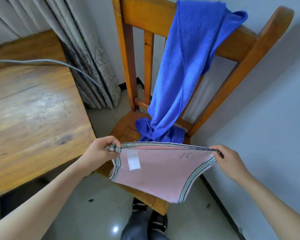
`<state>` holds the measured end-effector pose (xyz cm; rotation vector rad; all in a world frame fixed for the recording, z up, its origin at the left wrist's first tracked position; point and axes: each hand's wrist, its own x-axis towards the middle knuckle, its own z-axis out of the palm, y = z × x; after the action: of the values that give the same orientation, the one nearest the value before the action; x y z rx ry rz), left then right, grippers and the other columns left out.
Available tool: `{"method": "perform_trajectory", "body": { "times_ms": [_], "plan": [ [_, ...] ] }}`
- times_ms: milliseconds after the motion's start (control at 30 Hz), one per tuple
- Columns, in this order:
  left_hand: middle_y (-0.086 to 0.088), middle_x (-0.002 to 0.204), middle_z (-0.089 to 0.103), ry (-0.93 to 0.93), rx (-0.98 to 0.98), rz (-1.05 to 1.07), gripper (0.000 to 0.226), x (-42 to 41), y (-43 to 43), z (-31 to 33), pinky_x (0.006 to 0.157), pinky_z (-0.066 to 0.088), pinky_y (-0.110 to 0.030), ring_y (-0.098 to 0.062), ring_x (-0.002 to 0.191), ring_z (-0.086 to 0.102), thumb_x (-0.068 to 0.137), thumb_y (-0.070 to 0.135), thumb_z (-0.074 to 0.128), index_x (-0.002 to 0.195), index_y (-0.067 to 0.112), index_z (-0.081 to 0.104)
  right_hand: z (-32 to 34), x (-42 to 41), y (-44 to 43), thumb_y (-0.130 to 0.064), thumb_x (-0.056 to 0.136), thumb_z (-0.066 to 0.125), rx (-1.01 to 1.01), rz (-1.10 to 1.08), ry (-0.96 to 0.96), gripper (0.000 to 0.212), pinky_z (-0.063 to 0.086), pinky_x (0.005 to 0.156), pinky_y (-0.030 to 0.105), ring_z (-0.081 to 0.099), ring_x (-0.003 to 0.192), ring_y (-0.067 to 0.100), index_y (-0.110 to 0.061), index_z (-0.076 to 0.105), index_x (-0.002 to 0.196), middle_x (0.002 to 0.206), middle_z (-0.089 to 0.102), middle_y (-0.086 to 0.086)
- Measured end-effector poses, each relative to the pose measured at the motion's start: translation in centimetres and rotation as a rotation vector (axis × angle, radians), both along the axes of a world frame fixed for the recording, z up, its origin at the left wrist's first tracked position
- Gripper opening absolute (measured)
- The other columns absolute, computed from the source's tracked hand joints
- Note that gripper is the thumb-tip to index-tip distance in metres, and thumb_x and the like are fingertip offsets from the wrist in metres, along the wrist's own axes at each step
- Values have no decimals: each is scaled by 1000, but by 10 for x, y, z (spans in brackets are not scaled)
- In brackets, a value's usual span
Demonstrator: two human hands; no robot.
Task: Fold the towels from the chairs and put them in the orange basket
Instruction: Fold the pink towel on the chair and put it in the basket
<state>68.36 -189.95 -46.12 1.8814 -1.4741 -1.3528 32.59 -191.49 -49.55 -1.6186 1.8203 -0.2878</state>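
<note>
A pink towel with striped borders and a white label hangs folded in half above the front of a wooden chair. My left hand pinches its top left corners. My right hand pinches the top right corners, so the upper edge is stretched between them. A blue towel is draped over the chair's backrest and bunches on the seat behind the pink one. The orange basket is not in view.
A wooden table stands close on the left, with a grey cable running across it. Patterned grey curtains hang behind. A white wall is on the right. My feet stand on the tiled floor below the chair.
</note>
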Motion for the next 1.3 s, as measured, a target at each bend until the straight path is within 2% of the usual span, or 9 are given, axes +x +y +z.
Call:
{"method": "perform_trajectory", "body": {
  "times_ms": [167, 367, 467, 600, 733, 800, 867, 1033, 1300],
  "plan": [
    [-10, 74, 69, 225, 80, 244, 19, 3, 35, 20, 73, 53, -39, -27, 78, 64, 82, -4, 62, 70, 10, 65, 23, -2, 17, -6, 97, 39, -17, 90, -32, 30, 33, 84, 20, 51, 101, 17, -7, 56, 122, 115, 59, 5],
    [8, 85, 71, 84, -56, 146, 38, 11, 79, 58, 63, 57, -22, -4, 78, 66, 78, 1, 68, 87, 38, 73, 62, -3, 38, -2, 94, 45, -21, 52, -173, 26, 39, 60, 1, 58, 70, -1, -18, 64, 89, 76, 63, -11],
    [3, 78, 70, 104, -72, 32, 14, 23, 102, 89, 57, 51, -19, -12, 68, 65, 64, 42, 78, 76, 36, 74, 90, -9, 52, -1, 89, 54, 11, 66, -272, 44, 39, 59, 0, 58, 67, -7, -35, 68, 65, 69, 68, -20],
    [0, 69, 70, 143, -66, -59, 62, 47, 119, 109, 56, 54, -26, -16, 63, 67, 40, 78, 72, 74, 26, 74, 126, -10, 56, 7, 81, 60, -10, 48, -386, 54, 39, 54, 3, 55, 53, -1, -35, 67, 48, 51, 61, -15],
    [7, 78, 71, -3, -60, -102, 42, 55, 101, 102, 60, 57, -31, -12, 71, 69, 58, 72, 67, 79, 36, 71, 117, 2, 38, 7, 81, 60, -38, 4, -441, 50, 38, 48, 5, 51, 47, 1, -27, 63, 44, 46, 56, -13],
    [11, 79, 68, -169, -69, -76, 5, 50, 79, 79, 64, 50, -23, -8, 76, 64, 79, 40, 68, 76, 38, 65, 92, 13, 19, 0, 82, 63, -62, -27, -398, 40, 35, 47, 6, 48, 46, 2, -22, 62, 48, 46, 56, -13],
    [5, 86, 64, -387, -74, -55, 16, 45, 52, 47, 67, 45, -28, -18, 81, 59, 89, 14, 59, 81, 27, 59, 59, 28, -4, -9, 83, 66, -96, -49, -292, 31, 34, 48, 11, 47, 47, 4, -20, 57, 56, 46, 56, -13],
    [-8, 109, 67, -737, -81, -5, 23, 34, 21, -19, 73, 51, -33, -28, 97, 61, 94, 15, 48, 111, 17, 63, 0, 58, -42, -20, 84, 66, -120, -26, -116, 22, 37, 61, 30, 46, 61, 17, -13, 55, 67, 59, 51, -4],
    [-8, 102, 71, -828, -301, 24, 22, 20, 20, -50, 62, 55, -33, -32, 84, 66, 94, 17, 50, 110, 13, 65, -20, 58, -59, -22, 87, 63, -56, -64, -52, 13, 36, 51, 23, 60, 60, 21, -11, 57, 81, 66, 55, -3]
  ]
}}
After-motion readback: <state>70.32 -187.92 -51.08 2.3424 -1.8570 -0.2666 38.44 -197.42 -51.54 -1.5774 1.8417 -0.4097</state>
